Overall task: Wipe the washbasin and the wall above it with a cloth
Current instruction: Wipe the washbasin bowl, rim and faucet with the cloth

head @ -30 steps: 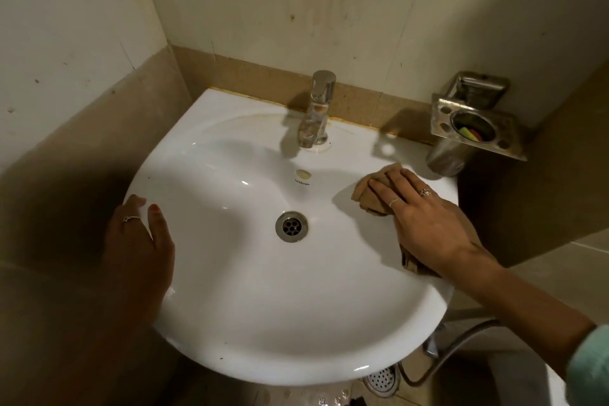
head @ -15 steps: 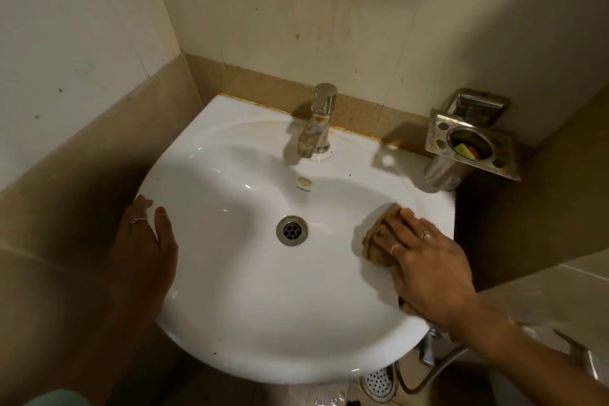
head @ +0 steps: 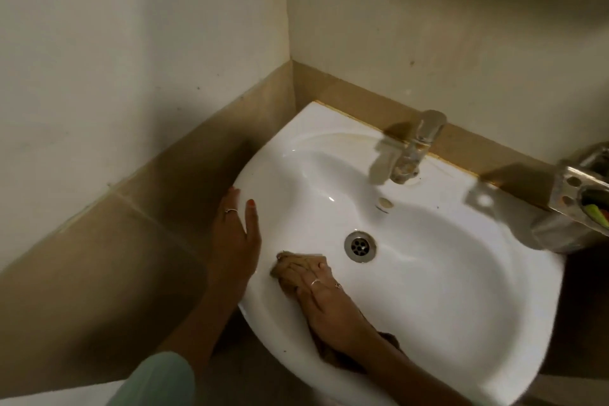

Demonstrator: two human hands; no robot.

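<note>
A white washbasin [head: 445, 267] sits in a corner, with a round metal drain [head: 360, 246] in its bowl and a chrome tap [head: 412, 152] at the back. My right hand [head: 324, 300] lies flat on a brown cloth [head: 290, 269], pressing it against the bowl's front left slope, just left of the drain. More of the cloth trails under my wrist over the front rim. My left hand [head: 235, 234] rests on the basin's left rim, fingers straight. The pale wall [head: 445, 26] above the basin carries small dark specks.
A steel holder [head: 580, 194] with green and orange items juts from the wall at the right, over the basin's right corner. A beige tile band [head: 138, 224] runs along both walls. The left wall stands close beside the basin.
My right hand has swept the cloth from the basin's right side across the bowl to the front left, past the drain. The view has swung left. My left hand stays on the left rim.
</note>
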